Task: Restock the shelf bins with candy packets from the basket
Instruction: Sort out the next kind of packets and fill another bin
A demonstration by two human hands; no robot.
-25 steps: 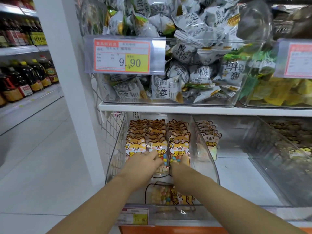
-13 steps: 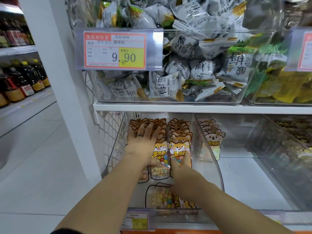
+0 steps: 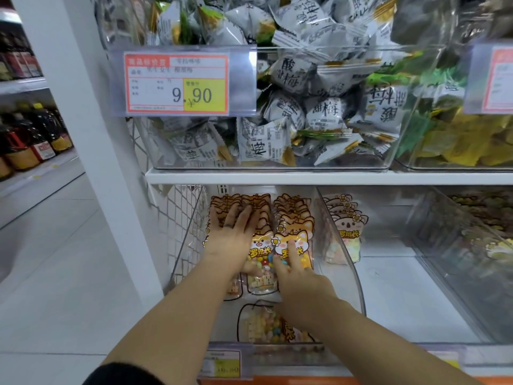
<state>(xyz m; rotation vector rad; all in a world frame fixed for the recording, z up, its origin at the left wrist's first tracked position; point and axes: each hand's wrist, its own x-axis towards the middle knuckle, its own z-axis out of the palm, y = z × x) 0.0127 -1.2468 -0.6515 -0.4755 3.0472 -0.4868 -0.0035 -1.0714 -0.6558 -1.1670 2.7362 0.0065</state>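
Observation:
Orange fox-print candy packets (image 3: 294, 218) stand in rows inside a clear shelf bin (image 3: 348, 262) on the lower shelf. My left hand (image 3: 234, 234) lies flat with fingers spread on the left and middle rows, pressing them back. My right hand (image 3: 301, 282) rests on the front packet of the right row, index finger stretched up over it. One more packet (image 3: 261, 323) lies flat at the bin's front, partly under my right wrist. No basket is in view.
A neighbouring clear bin holds koala-print packets (image 3: 345, 229). Above, a bin of grey plum-candy bags (image 3: 305, 107) carries a 9.90 price tag (image 3: 177, 83). A white pillar (image 3: 91, 134) stands left, with bottles (image 3: 30, 143) on a far shelf.
My left hand has slid from the front packets up and back over the rows, fingers spreading. My right hand stayed on the right row's front packet. The camera moved closer.

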